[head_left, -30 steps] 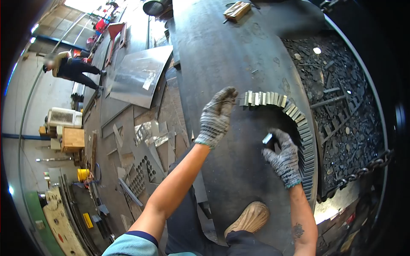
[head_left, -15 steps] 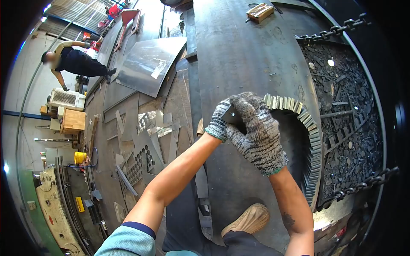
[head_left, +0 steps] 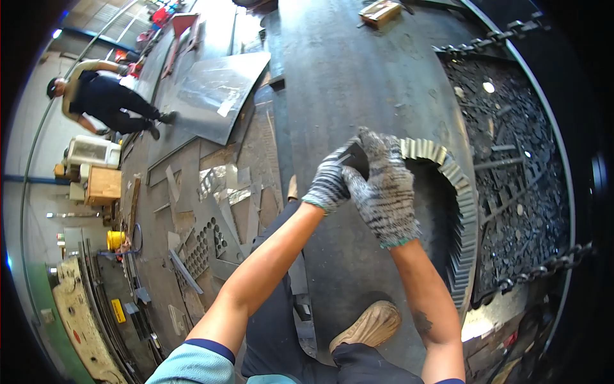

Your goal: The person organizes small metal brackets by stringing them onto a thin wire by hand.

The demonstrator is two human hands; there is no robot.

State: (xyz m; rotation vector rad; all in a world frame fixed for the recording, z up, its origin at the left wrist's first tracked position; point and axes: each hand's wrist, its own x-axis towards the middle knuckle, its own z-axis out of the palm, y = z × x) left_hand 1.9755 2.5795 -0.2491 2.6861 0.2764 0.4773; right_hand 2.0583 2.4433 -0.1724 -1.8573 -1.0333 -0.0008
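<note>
Both hands meet over the dark steel sheet (head_left: 342,77), wearing grey knitted work gloves. Between them is a small dark flat metal plate (head_left: 358,161). My left hand (head_left: 332,176) grips its near left side with closed fingers. My right hand (head_left: 384,189) is pressed along the plate's right side, thumb toward the left hand and fingers bent over the top; part of the plate is hidden behind the gloves. Just right of my right hand, a curved row of small metal pieces (head_left: 462,217) stands on edge along the sheet's right side.
A wooden block (head_left: 380,13) lies at the sheet's far end. Chains (head_left: 492,41) and a bed of dark metal scrap (head_left: 518,173) border the right. Leftward are loose plates (head_left: 220,89), perforated offcuts (head_left: 204,246) and another person (head_left: 105,99). My shoe (head_left: 368,326) rests on the sheet.
Both hands still hold the plate, which has turned a little, and the right-hand fingers point more upward. The view has shifted slightly. The other person has changed stance, legs now farther apart.
</note>
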